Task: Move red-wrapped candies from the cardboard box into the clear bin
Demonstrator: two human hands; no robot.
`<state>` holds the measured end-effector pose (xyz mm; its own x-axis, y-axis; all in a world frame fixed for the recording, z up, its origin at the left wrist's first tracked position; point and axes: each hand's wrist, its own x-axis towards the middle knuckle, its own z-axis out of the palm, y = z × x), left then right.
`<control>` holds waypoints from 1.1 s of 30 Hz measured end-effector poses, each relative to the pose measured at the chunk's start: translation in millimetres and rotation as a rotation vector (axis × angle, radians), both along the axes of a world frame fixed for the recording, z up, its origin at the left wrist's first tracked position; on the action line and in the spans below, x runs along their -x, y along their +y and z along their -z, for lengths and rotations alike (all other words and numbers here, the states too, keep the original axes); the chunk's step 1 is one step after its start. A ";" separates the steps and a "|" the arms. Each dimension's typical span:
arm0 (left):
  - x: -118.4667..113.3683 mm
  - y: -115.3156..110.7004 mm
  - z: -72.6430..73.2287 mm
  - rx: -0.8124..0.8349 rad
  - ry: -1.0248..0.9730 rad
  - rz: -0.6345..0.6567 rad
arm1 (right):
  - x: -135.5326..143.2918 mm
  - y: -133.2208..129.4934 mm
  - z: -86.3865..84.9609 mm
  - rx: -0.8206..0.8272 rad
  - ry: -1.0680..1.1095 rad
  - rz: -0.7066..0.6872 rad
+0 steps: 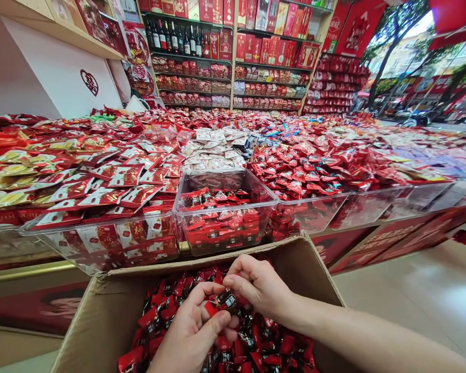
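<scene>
Over an opened cardboard box [81, 321], both hands meet around one small wrapped candy [228, 300] in red and black foil. My left hand [196, 324] is closed on it, the thumb lying along its lower side. My right hand [258, 285] pinches at the upper end of the wrapper with thumb and forefinger. Below them the box holds a heap of similar red-and-black wrapped candies [155, 324], partly hidden by my hands. Just beyond the box stands a clear plastic bin [225, 210], partly filled with candies in the same colours.
Left of the bin lie red-and-white packets [126, 176]; to its right, a heap of red packets [295, 171]. White packets [213, 147] lie behind it. Shelves [233, 67] with bottles and red boxes stand at the back. Tiled floor [411, 290] shows at right.
</scene>
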<state>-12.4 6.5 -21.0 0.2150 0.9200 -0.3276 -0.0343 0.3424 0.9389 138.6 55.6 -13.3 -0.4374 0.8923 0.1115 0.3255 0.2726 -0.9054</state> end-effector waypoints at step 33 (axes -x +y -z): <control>13.5 4.2 -0.7 -0.063 -0.254 -0.052 | -25.9 47.1 -117.3 -0.958 -0.447 0.031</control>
<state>-25.9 10.6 -20.3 0.2350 0.9488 -0.2112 -0.2872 0.2754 0.9174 164.5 102.8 104.0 -0.5911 0.5284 0.6094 0.5953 0.7956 -0.1126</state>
